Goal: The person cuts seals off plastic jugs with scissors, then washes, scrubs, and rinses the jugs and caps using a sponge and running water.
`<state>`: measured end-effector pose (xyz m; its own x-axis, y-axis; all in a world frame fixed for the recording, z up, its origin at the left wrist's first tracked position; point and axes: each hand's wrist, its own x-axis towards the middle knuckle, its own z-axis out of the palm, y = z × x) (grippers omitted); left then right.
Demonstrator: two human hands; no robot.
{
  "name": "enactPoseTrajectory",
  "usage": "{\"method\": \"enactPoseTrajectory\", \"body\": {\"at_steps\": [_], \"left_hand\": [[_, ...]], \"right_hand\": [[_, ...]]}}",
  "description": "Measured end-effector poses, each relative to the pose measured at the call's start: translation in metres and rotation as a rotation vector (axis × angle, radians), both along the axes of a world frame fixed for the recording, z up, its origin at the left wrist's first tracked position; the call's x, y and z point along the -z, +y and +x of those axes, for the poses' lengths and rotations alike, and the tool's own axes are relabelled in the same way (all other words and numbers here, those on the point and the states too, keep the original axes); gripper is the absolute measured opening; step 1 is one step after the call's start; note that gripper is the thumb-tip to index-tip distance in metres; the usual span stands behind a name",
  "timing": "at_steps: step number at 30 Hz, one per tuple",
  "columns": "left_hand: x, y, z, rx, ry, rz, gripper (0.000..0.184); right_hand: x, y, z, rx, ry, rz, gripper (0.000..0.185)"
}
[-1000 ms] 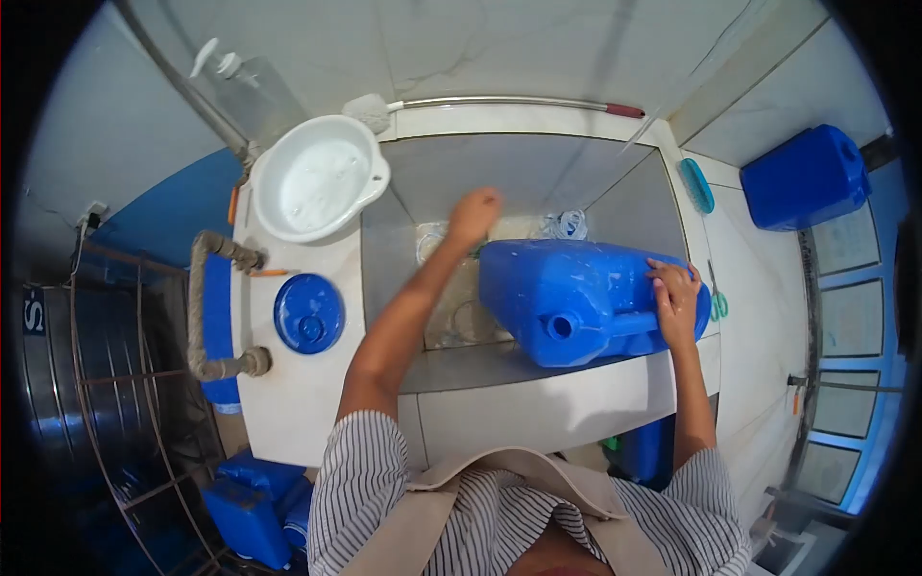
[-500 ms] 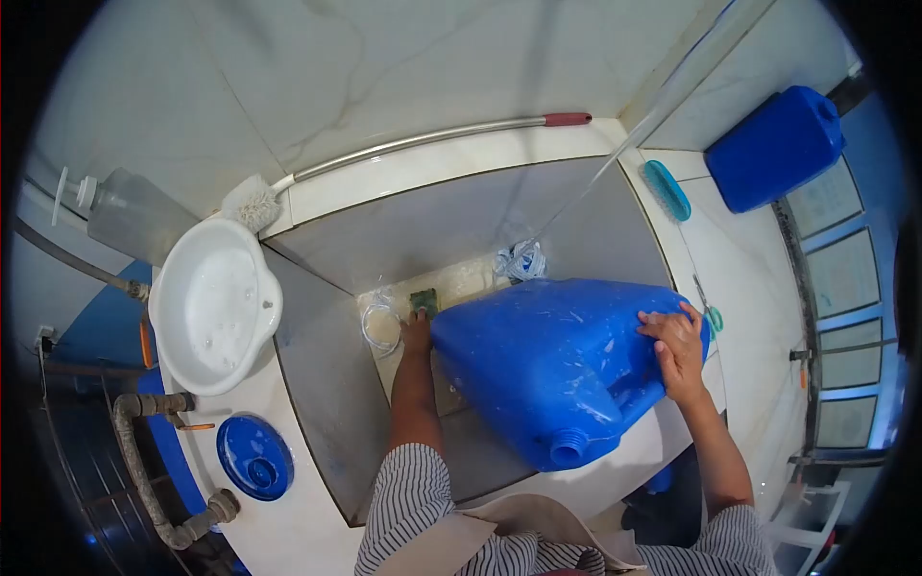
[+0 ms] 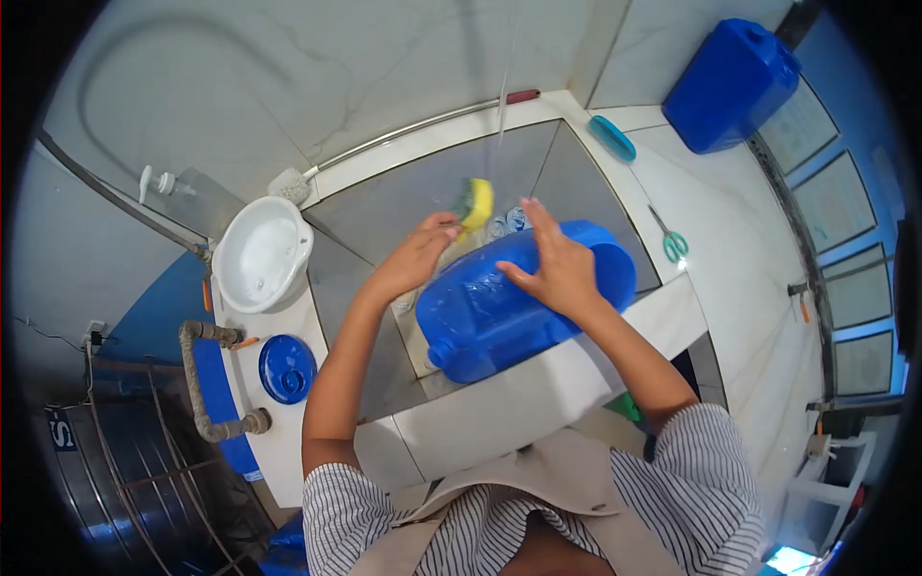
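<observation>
A yellow-and-green sponge [image 3: 476,204] is at the fingertips of my left hand [image 3: 418,254], above the sink [image 3: 370,230]. My right hand [image 3: 560,259] is spread over the blue jerrycan [image 3: 480,317], thumb and fingers apart; whether it touches the surface I cannot tell. The jerrycan lies on its side across the sink's front part, its open neck toward the lower left. Crumpled blue-and-white material [image 3: 509,223] sits in the sink behind the jerrycan.
A white basin [image 3: 261,254] of suds and a round blue lid [image 3: 287,369] are on the left ledge. A long-handled brush [image 3: 413,128] lies along the back. To the right are a teal brush [image 3: 612,138], scissors [image 3: 672,240] and another blue jerrycan [image 3: 730,86].
My left hand has come up out of the sink with the sponge. My right hand has left the jerrycan's right end and is over its middle. The jerrycan has rolled and turned.
</observation>
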<state>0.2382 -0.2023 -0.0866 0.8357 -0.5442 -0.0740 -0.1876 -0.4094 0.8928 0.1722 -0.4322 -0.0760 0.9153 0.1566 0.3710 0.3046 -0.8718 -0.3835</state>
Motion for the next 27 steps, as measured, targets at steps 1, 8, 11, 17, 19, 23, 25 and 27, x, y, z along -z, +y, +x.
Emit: {"method": "enactPoseTrajectory", "body": {"at_steps": [1,8,11,17,19,23,25,27], "left_hand": [[-0.011,-0.011,-0.014,0.031,0.122,-0.183,0.043],[-0.004,-0.058,-0.118,-0.062,-0.53,0.232,0.061],[0.01,-0.057,-0.129,-0.038,-0.557,0.46,0.051],[0.016,-0.077,-0.127,-0.051,-0.595,0.548,0.036],[0.011,-0.078,-0.126,-0.061,-0.566,0.565,0.036],[0.013,-0.075,-0.127,-0.091,-0.638,0.603,0.039],[0.013,-0.075,-0.121,-0.092,-0.628,0.613,0.04],[0.014,-0.062,-0.11,-0.146,-0.631,0.6,0.045]], "right_hand": [[-0.003,0.008,-0.003,0.001,-0.016,0.011,0.066],[0.005,0.011,-0.002,-0.007,-0.025,0.284,0.044],[-0.013,-0.041,0.025,0.003,-0.042,0.284,0.035],[-0.014,-0.014,-0.017,-0.361,0.133,-0.405,0.031],[-0.012,-0.019,-0.007,-0.483,0.096,-0.446,0.031],[-0.017,-0.031,0.019,-0.31,0.266,-0.401,0.031],[-0.028,-0.013,0.014,-0.54,0.329,-0.573,0.029],[-0.029,-0.011,0.034,-0.494,0.351,-0.453,0.028]]}}
